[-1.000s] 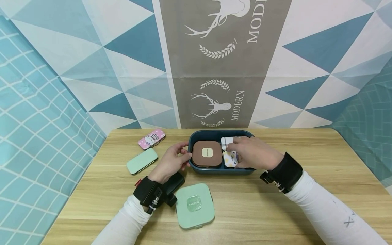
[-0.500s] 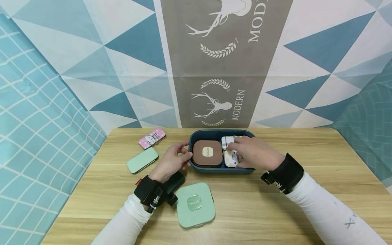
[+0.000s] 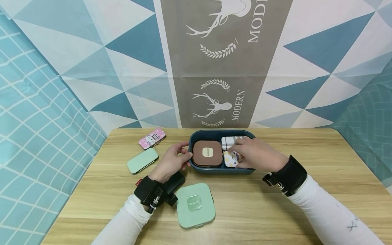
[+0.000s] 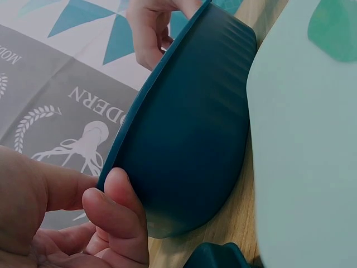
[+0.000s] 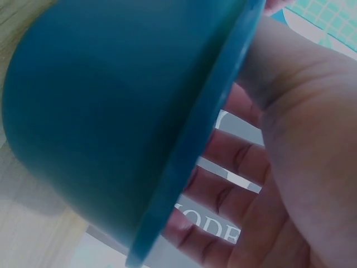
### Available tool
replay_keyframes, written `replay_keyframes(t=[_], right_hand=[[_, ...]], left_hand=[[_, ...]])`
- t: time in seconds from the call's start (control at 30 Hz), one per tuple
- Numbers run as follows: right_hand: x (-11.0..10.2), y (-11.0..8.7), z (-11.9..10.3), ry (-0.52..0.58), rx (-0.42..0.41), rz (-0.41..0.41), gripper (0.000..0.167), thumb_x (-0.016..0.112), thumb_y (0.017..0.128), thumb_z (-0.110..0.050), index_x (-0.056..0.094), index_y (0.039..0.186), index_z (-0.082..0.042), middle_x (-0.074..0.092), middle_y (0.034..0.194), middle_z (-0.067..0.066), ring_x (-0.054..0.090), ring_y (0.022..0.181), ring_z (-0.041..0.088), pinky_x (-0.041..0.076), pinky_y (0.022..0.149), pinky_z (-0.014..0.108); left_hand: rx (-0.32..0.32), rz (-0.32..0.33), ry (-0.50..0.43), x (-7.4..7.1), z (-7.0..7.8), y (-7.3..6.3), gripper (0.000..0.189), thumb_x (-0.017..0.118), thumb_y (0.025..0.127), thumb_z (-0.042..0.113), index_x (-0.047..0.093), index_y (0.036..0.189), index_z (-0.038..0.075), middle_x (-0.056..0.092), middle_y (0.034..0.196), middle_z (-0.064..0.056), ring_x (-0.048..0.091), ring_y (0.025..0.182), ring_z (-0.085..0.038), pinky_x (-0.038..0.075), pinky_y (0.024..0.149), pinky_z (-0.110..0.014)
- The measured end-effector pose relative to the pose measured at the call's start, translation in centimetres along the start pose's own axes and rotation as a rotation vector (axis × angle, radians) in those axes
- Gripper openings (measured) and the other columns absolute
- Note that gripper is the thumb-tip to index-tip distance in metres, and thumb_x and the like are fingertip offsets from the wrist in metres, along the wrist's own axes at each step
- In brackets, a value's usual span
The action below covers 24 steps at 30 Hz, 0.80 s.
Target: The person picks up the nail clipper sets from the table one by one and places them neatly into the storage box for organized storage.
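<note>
A dark blue storage bin (image 3: 218, 171) stands near the table's back edge. My left hand (image 3: 173, 160) pinches its left rim, and the left wrist view shows thumb and fingertips at the bin's edge (image 4: 184, 134). Inside the bin, a brown square manicure case (image 3: 200, 160) fills the left part. At the right lie a plaid case (image 3: 227, 143) and a small white-and-yellow printed case (image 3: 230, 159). My right hand (image 3: 258, 154) reaches over the right rim, thumb and index finger on opposite edges of the printed case. In the right wrist view the bin's wall (image 5: 106, 111) hides those fingertips.
Left of the bin lie a pink cartoon case (image 3: 152, 138) and a slim mint-green case (image 3: 142, 161). A square mint-green manicure case (image 3: 195, 217) lies in front. A black item (image 3: 174, 182) with a red tag lies partly under my left wrist. Patterned cloth (image 3: 141, 61) rises behind the table.
My right hand has shifted slightly right, showing more of the plaid case. My left hand stays at the bin's rim, and the loose cases have not moved.
</note>
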State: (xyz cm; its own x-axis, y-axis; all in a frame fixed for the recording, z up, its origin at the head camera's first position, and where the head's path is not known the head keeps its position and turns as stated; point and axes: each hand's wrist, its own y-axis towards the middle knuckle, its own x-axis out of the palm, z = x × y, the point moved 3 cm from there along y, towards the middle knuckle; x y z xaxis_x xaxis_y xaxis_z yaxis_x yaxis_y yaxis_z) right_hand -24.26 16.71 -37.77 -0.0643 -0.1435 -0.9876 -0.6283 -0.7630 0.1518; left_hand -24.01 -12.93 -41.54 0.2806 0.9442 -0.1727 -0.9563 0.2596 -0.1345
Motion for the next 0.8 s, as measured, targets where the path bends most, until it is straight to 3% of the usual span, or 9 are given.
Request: replay_keyframes(t=[0.3, 0.53, 0.8], right_hand=[[-0.5, -0.6, -0.2, 0.035, -0.006, 0.062, 0.044, 0.093, 0.084, -0.032, 0.078, 0.119, -0.009, 0.064, 0.101, 0.001, 0.054, 0.086, 0.014, 0.051, 0.074, 0.033], [-1.3, -1.3, -0.3, 0.049, 0.075, 0.069, 0.045, 0.090, 0.088, -0.035, 0.077, 0.122, -0.009, 0.068, 0.109, 0.005, 0.061, 0.094, 0.019, 0.055, 0.083, 0.041], [-1.8, -2.3, -0.1, 0.070, 0.154, 0.120, 0.043, 0.085, 0.092, -0.034, 0.077, 0.123, -0.006, 0.069, 0.109, 0.006, 0.062, 0.089, 0.017, 0.055, 0.079, 0.039]], left_hand=[[0.003, 0.001, 0.001, 0.0, 0.0, 0.0, 0.055, 0.059, 0.107, 0.002, 0.041, 0.159, 0.000, 0.058, 0.103, -0.013, 0.066, 0.078, -0.036, 0.051, 0.059, -0.026], [0.002, -0.006, 0.003, 0.0, -0.1, 0.0, 0.055, 0.059, 0.108, 0.002, 0.041, 0.160, 0.000, 0.057, 0.104, -0.014, 0.066, 0.076, -0.031, 0.051, 0.059, -0.026], [-0.001, -0.005, 0.003, 0.0, 0.0, 0.0, 0.055, 0.059, 0.108, 0.002, 0.040, 0.160, 0.000, 0.058, 0.104, -0.014, 0.066, 0.076, -0.029, 0.051, 0.059, -0.026]])
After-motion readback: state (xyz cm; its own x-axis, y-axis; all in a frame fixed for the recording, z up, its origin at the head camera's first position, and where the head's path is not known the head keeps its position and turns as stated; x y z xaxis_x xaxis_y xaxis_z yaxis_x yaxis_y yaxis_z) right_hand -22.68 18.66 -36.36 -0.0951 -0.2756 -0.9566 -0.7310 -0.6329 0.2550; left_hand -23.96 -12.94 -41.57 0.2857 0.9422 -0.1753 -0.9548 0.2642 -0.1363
